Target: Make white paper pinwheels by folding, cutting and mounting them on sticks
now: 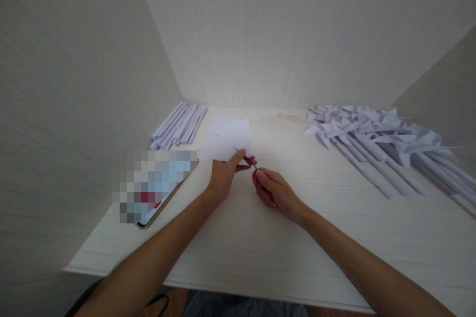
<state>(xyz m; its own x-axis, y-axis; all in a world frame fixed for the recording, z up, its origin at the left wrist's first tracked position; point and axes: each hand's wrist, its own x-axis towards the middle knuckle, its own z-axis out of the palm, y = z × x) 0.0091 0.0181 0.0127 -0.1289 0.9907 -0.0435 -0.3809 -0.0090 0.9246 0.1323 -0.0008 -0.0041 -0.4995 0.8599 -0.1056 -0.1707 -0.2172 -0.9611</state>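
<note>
My left hand [223,178] pinches the near right part of a square white paper sheet [226,133], thumb on top and fingers beneath. Short dark marks show on the sheet. My right hand [273,188] is closed around what look like scissors [254,162], their slim metal blade pointing up and left at the paper's near corner. Its fingers mostly hide the handles. The blade meets the sheet close to my left thumb; how far it reaches over or into the paper I cannot make out.
Rolled white paper tubes [180,126] lie in a bundle at the back left. Nearer, a phone [169,195] with a blurred screen leans by the left wall. Several paper pinwheels [357,129] on paper sticks are heaped at the right. Walls enclose the white table [238,252].
</note>
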